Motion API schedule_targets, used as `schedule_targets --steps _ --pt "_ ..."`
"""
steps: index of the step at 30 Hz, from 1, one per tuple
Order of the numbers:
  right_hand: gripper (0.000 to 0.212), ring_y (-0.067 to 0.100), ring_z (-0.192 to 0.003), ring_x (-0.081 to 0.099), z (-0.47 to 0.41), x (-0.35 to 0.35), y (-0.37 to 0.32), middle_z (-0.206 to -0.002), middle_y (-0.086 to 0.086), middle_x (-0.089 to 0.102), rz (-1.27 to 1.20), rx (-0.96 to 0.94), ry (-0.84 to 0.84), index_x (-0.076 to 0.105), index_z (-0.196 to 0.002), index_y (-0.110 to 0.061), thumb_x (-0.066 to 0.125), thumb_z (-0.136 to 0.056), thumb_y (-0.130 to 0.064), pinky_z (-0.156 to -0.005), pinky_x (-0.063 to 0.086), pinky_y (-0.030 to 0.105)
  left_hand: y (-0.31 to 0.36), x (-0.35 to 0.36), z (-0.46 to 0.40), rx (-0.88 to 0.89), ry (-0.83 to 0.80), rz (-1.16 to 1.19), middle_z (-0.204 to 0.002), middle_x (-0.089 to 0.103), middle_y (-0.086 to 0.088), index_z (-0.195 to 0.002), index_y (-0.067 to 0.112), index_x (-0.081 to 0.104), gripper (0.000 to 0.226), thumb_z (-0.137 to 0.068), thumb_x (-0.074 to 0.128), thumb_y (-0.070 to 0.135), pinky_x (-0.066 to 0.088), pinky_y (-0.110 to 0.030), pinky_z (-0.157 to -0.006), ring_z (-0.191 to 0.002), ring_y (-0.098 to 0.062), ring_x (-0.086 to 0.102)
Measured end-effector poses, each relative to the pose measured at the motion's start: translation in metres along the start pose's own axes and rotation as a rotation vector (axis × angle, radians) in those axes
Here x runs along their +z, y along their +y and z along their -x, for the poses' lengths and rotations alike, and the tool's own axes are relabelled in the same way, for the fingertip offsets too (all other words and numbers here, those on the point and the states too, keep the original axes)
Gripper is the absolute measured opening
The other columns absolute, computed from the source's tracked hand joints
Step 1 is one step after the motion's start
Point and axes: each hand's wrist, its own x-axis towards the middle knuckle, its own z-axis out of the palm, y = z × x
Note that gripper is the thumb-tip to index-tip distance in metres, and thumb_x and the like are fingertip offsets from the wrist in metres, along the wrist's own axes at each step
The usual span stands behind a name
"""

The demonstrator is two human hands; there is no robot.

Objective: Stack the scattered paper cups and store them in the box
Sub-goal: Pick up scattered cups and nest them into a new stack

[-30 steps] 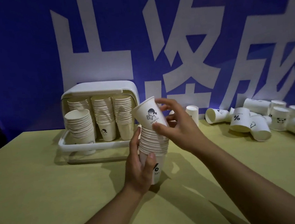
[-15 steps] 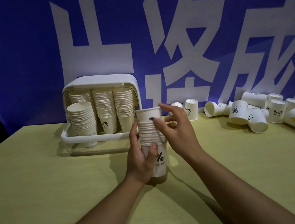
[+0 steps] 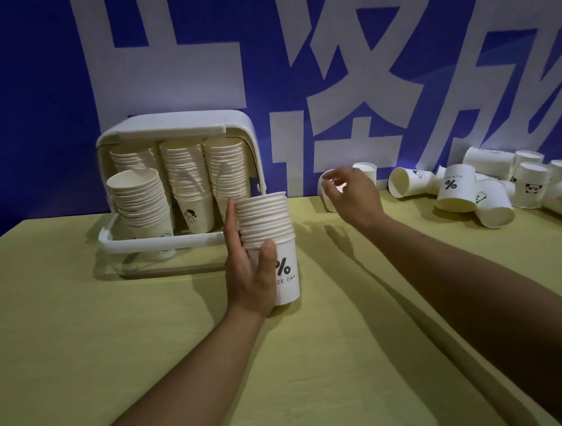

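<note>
A tall stack of white paper cups (image 3: 267,227) stands upright on the yellow table, its bottom cup marked with a percent sign. My left hand (image 3: 249,273) grips the stack from the left, thumb across the front. My right hand (image 3: 350,191) reaches out to the right of it, fingers spread and relaxed, just at a single upright cup (image 3: 328,191) near the back edge; contact is unclear. The white box (image 3: 177,130) stands open at the back left, with several cup stacks (image 3: 188,180) inside.
Several loose cups (image 3: 495,187) lie scattered at the back right, some on their sides, some upright. Another upright cup (image 3: 366,171) stands behind my right hand. A blue banner with large white characters hangs behind the table.
The cup my right hand was fitting on top now sits pressed into the stack. My right hand has left the stack and moved right toward the loose cups.
</note>
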Motion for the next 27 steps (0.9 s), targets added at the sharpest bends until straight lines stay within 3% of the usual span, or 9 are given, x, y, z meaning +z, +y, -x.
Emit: schedule_targets --steps 4,7,11,15,18,20,27 --pt "0.028 0.022 -0.101 0.062 -0.027 0.010 0.031 -0.124 0.005 0.064 0.178 0.061 0.058 0.067 -0.119 -0.019 0.061 -0.096 -0.035 -0.078 0.047 0.030 -0.002 0.001 -0.001 0.028 0.010 -0.036 -0.134 0.055 0.031 -0.148 0.059 0.020 0.073 -0.083 0.054 0.055 0.053 -0.056 -0.095 -0.118 -0.014 0.063" --pt "0.031 0.023 -0.100 0.062 -0.044 0.021 0.040 -0.121 0.008 0.064 0.173 0.122 0.071 0.066 -0.118 -0.017 0.065 -0.093 -0.035 -0.082 0.050 0.031 -0.005 0.001 -0.002 0.040 0.005 -0.035 -0.140 0.052 0.027 -0.151 0.047 0.019 0.077 -0.084 0.053 0.052 0.052 -0.048 -0.101 -0.125 -0.010 0.059" --pt "0.050 0.026 -0.105 0.059 -0.055 0.033 0.041 -0.121 0.008 0.062 0.178 0.236 -0.018 0.056 -0.128 -0.016 0.074 -0.085 -0.033 -0.092 0.054 0.041 -0.005 0.002 -0.004 0.051 0.000 -0.012 -0.143 0.048 0.019 -0.150 0.044 0.020 0.076 -0.081 0.053 0.050 0.049 -0.023 -0.099 -0.125 -0.001 0.055" --pt "0.068 0.026 -0.110 0.056 -0.056 0.030 0.035 -0.127 0.005 0.058 0.132 0.247 -0.079 0.044 -0.138 -0.022 0.080 -0.080 -0.032 -0.095 0.053 0.043 -0.006 0.002 -0.004 0.064 0.001 -0.005 -0.145 0.048 0.016 -0.151 0.040 0.021 0.077 -0.082 0.053 0.051 0.046 -0.022 -0.102 -0.129 -0.002 0.053" --pt "0.082 0.028 -0.118 0.052 -0.051 0.021 0.027 -0.138 0.005 0.049 0.039 0.245 -0.181 0.034 -0.147 -0.028 0.081 -0.080 -0.030 -0.101 0.050 0.047 -0.006 0.002 -0.004 0.066 -0.006 0.010 -0.142 0.047 0.025 -0.150 0.041 0.021 0.076 -0.082 0.054 0.049 0.044 -0.016 -0.100 -0.128 0.002 0.053" --pt "0.080 0.028 -0.117 0.054 -0.042 0.009 0.015 -0.140 0.007 0.048 -0.092 0.224 -0.222 0.033 -0.148 -0.030 0.078 -0.082 -0.026 -0.098 0.053 0.047 -0.004 0.003 -0.003 0.068 -0.018 0.013 -0.142 0.046 0.027 -0.149 0.042 0.021 0.075 -0.081 0.054 0.049 0.043 -0.016 -0.100 -0.128 0.003 0.052" --pt "0.074 0.021 -0.111 0.056 0.014 -0.051 -0.064 -0.131 0.003 0.046 -0.499 -0.025 -0.173 0.031 -0.145 -0.032 0.071 -0.086 -0.013 -0.085 0.059 0.035 0.003 0.001 0.002 0.051 -0.076 0.000 -0.151 0.044 0.008 -0.150 0.040 0.023 0.077 -0.082 0.056 0.047 0.043 -0.030 -0.109 -0.135 -0.009 0.049"
